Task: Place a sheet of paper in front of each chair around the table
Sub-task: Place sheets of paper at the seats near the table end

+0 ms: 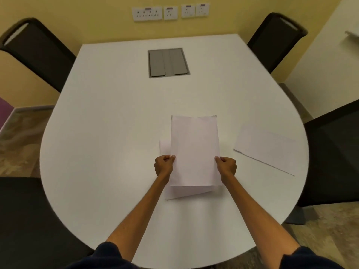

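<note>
I hold a white sheet of paper above the white table, my left hand pinching its left edge and my right hand its right edge. Under it a small stack of paper lies on the table, mostly hidden by the held sheet. Another sheet lies flat at the right, in front of the near right black chair. More black chairs stand at the far left, far right and near left.
A grey cable hatch is set into the far middle of the table. Wall sockets sit on the yellow wall behind. The table's rounded edge curves near me.
</note>
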Tool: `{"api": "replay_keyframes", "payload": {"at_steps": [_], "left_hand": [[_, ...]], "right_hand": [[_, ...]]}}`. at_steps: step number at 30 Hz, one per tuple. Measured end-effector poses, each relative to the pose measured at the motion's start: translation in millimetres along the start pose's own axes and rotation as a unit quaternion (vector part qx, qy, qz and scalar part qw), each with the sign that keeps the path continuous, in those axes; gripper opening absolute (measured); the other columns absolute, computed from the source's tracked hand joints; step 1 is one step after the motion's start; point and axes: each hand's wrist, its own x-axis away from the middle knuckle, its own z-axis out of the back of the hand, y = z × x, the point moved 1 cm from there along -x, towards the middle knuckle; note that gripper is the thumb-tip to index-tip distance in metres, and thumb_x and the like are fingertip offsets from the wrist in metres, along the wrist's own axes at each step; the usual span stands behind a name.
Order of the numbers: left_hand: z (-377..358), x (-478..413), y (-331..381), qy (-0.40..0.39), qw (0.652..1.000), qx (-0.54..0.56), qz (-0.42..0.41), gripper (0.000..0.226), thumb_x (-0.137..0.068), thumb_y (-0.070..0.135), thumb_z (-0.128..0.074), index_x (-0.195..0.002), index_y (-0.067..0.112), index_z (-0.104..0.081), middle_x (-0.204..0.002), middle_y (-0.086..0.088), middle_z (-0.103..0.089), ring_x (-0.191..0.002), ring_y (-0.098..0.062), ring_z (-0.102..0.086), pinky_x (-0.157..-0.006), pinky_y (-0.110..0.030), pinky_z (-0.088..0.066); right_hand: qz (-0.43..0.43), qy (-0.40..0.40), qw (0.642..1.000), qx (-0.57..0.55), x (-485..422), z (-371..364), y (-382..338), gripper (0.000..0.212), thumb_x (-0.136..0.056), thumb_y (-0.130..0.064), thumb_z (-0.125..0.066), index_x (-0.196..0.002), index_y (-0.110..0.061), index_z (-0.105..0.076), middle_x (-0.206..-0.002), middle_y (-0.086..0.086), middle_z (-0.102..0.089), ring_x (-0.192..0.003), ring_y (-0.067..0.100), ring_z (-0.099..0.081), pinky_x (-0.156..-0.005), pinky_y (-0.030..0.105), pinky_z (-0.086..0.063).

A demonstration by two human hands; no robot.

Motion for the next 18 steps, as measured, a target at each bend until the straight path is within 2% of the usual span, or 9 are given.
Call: {"api": "replay_keyframes", "payload": {"at_steps": [2, 5, 8, 12, 16, 18], "left_hand": [[-6.5, 7.0, 16.5, -0.020, 0.999, 0.001, -0.026, 0.029, -0.090, 0.023, -0.070, -0.110, 0.002, -0.073, -0.113, -0.014, -0.072, -0.106, -0.032, -0.067, -0.091, -0.034, -0.054], [-22.7, 23.8, 42.0, -0.050, 0.996, 0.012, -0.068, 0.028, -0.089, 0.023, -0.071, -0.108, 0.003, -0.074, -0.113, -0.014, -0.072, -0.105, -0.032, -0.067, -0.091, -0.035, -0.055], [-43.5, 49.9, 66.5, -0.073, 0.991, 0.017, -0.112, 0.027, -0.088, 0.024, -0.071, -0.105, 0.004, -0.074, -0.111, -0.012, -0.073, -0.103, -0.030, -0.068, -0.091, -0.036, -0.056], [-77.6, 92.6, 95.8, -0.126, 0.977, 0.015, -0.170, 0.024, -0.089, 0.025, -0.071, -0.101, 0.005, -0.074, -0.108, -0.011, -0.074, -0.100, -0.028, -0.068, -0.093, -0.039, -0.056], [-116.1, 143.6, 118.5, -0.176, 0.958, 0.015, -0.225, 0.025, -0.089, 0.025, -0.072, -0.101, 0.004, -0.073, -0.107, -0.011, -0.074, -0.099, -0.027, -0.069, -0.092, -0.040, -0.057], [-138.9, 172.7, 126.8, -0.196, 0.949, 0.011, -0.247, 0.025, -0.089, 0.025, -0.072, -0.101, 0.003, -0.073, -0.106, -0.011, -0.074, -0.100, -0.028, -0.069, -0.092, -0.041, -0.057]], "right_hand": [[0.006, 0.011, 1.000, -0.029, 3.0, 19.8, -6.5, 0.034, -0.090, -0.017, -0.066, -0.101, 0.015, -0.066, -0.110, 0.029, -0.067, -0.106, 0.044, -0.063, -0.088, 0.042, -0.056], [0.022, 0.036, 0.997, -0.059, 6.2, 55.8, -15.2, 0.034, -0.091, -0.019, -0.066, -0.103, 0.013, -0.066, -0.112, 0.029, -0.067, -0.107, 0.044, -0.062, -0.094, 0.049, -0.053], [0.045, 0.060, 0.993, -0.087, 9.3, 96.7, -26.3, 0.026, -0.092, -0.019, -0.066, -0.098, 0.005, -0.070, -0.107, 0.022, -0.071, -0.094, 0.037, -0.066, -0.090, 0.042, -0.054], [0.079, 0.094, 0.985, -0.121, 12.0, 161.8, -35.9, 0.027, -0.092, -0.020, -0.066, -0.107, 0.003, -0.070, -0.107, 0.016, -0.070, -0.091, 0.026, -0.061, -0.089, 0.035, -0.051], [0.101, 0.133, 0.976, -0.142, 17.7, 232.4, -31.1, 0.025, -0.094, -0.020, -0.064, -0.094, 0.005, -0.070, -0.102, 0.022, -0.070, -0.090, 0.035, -0.064, -0.086, 0.040, -0.055], [0.105, 0.154, 0.969, -0.160, 20.6, 270.4, -23.1, 0.029, -0.094, -0.019, -0.064, -0.092, 0.009, -0.068, -0.101, 0.027, -0.069, -0.094, 0.043, -0.065, -0.089, 0.049, -0.056]]}}
